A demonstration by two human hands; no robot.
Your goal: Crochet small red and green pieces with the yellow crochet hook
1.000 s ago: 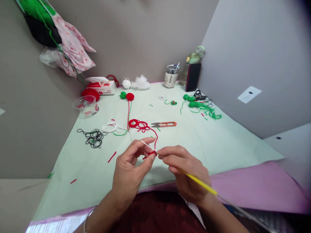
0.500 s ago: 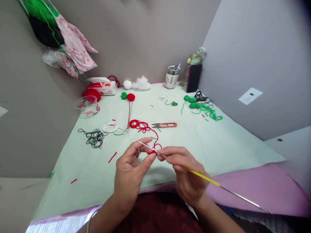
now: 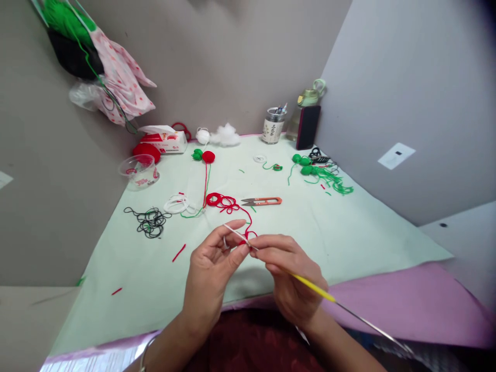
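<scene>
Red yarn [image 3: 231, 206] has curled into a loop since the first frame; I see left-hand fingers [image 3: 234, 259] pinching the small red piece [image 3: 243, 242] above the desk [image 3: 341, 227], right-hand fingers [image 3: 273, 255] gripping the yellow hook [image 3: 313, 287]. The piece looks barely begun, mostly unworked.

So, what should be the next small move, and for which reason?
Perhaps the right hand should ease the white strand through the red piece with the yellow-handled tool: the left hand pinches that piece, the strand stretches from its forefinger towards it, and the tool's metal end points there, its tip unclear.
</scene>
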